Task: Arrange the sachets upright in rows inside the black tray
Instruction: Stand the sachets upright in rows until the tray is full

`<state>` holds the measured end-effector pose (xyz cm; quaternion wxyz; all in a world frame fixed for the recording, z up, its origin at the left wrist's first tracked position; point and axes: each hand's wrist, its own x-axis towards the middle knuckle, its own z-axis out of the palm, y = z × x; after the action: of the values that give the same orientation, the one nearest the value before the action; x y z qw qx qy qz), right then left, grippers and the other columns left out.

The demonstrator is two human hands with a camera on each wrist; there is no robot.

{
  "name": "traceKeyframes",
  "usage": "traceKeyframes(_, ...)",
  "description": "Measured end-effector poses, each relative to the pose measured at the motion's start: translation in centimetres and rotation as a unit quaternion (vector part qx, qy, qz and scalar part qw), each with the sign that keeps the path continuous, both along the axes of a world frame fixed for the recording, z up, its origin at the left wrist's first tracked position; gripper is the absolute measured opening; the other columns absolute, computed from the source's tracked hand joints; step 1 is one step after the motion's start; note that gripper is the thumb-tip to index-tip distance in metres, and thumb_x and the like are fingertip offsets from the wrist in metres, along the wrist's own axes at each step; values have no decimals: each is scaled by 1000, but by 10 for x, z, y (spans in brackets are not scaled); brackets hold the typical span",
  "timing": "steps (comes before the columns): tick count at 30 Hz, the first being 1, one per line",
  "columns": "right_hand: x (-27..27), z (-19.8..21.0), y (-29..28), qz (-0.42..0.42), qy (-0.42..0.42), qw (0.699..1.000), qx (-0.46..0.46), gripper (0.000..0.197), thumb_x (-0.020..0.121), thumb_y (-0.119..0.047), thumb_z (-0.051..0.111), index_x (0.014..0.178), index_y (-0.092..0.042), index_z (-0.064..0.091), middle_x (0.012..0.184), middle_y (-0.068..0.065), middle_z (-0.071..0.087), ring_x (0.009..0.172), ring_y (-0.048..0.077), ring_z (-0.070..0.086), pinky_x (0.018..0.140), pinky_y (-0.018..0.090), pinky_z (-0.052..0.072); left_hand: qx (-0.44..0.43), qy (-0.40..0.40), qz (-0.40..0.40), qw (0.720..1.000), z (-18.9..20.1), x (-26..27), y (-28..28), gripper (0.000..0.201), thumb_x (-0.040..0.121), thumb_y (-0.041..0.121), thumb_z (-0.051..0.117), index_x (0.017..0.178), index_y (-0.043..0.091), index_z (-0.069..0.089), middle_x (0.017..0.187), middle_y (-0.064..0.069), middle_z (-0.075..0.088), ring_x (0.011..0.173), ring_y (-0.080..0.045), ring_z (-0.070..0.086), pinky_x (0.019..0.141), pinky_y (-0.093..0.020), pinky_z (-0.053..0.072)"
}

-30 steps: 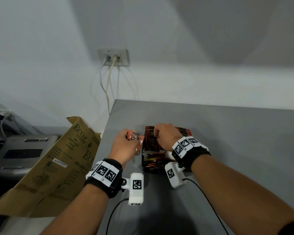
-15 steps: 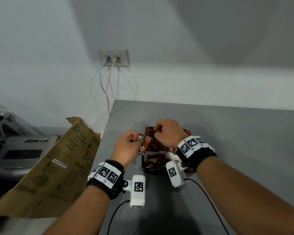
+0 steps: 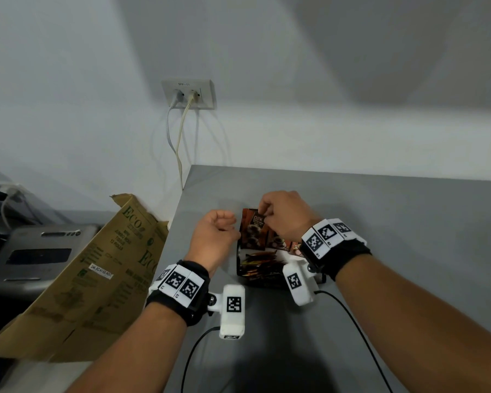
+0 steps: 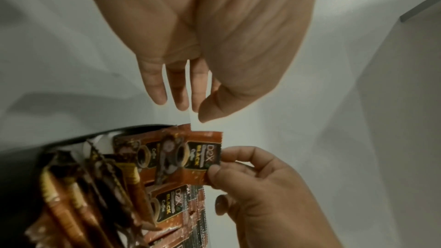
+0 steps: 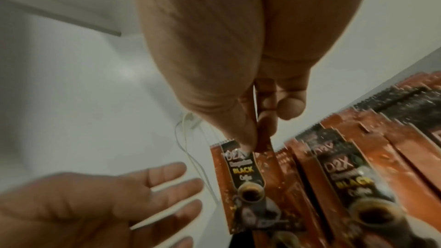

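Note:
An orange-and-black coffee sachet stands upright at the left end of the row in the black tray. My right hand pinches its top edge between thumb and forefinger, which shows plainly in the right wrist view on the sachet. My left hand hovers just left of it, empty, its fingers straight and spread. More upright sachets fill the row to the right. Loose stick sachets lie jumbled in the tray's near part, inside its rim.
A brown cardboard box leans off the grey table's left edge, with a grey appliance beyond it. A wall socket with two cables hangs behind the table. Wrist-camera cables trail toward me.
My left hand carried the sachet rightward to the tray, then let go and opened. My right hand took it by the top and now holds it upright against the row.

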<state>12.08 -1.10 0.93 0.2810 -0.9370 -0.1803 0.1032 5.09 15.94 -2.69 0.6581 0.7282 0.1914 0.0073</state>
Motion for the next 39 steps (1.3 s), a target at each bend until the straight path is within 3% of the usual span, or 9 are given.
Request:
traceKeyframes(5,0,-18,8,41,45,995,-75,25,89,1,60,93,-23,68,97,0,68,88,18,66,82,30,57,1,15,5,1000,-5,-4,6,30,86,-11,63,100,15,63,98,-4,70,90,-13,66,75,-18,50)
traceKeyframes(11,0,-23,18,54,57,992,-100,25,91,2,59,103,-18,69,106,4,68,91,22,67,83,35,59,9,26,-6,1000,-11,-4,7,29,86,-9,61,99,16,65,97,-4,70,86,-14,65,73,-22,49)
traceKeyframes(19,0,-21,14,42,48,993,-95,27,90,0,60,108,-18,69,112,4,66,95,21,64,84,30,55,17,42,-20,999,-12,-9,3,28,86,-8,62,97,17,64,97,-4,68,86,-16,64,74,-25,50)
traceKeyframes(22,-4,-12,6,40,41,996,-67,22,87,-10,62,105,-18,72,109,0,68,97,16,63,85,26,51,46,59,-43,996,-12,-13,5,30,84,-4,68,101,20,64,104,-1,66,95,-18,65,78,-27,52)
traceKeyframes(25,-13,2,2,82,101,988,-81,27,86,-23,67,112,-22,72,108,-9,68,95,9,63,88,25,51,68,78,-115,988,-10,-20,10,48,76,-4,77,112,23,60,111,3,57,94,-13,59,74,-24,49)
traceKeyframes(29,-22,-1,-6,147,182,963,-134,56,75,-47,78,125,-26,66,118,-12,65,108,10,61,98,33,50,82,91,-173,977,-9,-24,6,66,72,-7,81,125,20,52,110,6,51,90,-7,56,63,-17,50)
traceKeyframes(31,-24,-8,-5,156,182,959,-149,64,73,-51,79,129,-25,62,122,-10,63,110,12,60,99,34,50,98,87,-162,978,-11,-24,6,61,74,2,83,123,22,53,113,4,53,94,-10,58,72,-24,55)
traceKeyframes(34,-26,-13,-3,155,152,965,-146,48,79,-46,76,122,-26,67,113,-9,64,102,13,61,92,34,52,114,87,-144,979,-13,-23,7,52,80,15,82,122,25,53,115,5,55,100,-12,58,78,-29,53)
traceKeyframes(39,-29,-18,2,165,122,965,-161,32,88,-28,68,119,-20,68,111,-1,67,97,16,64,88,36,56,131,94,-137,977,-18,-24,10,54,79,13,82,122,25,53,110,7,54,98,-11,57,78,-27,51)
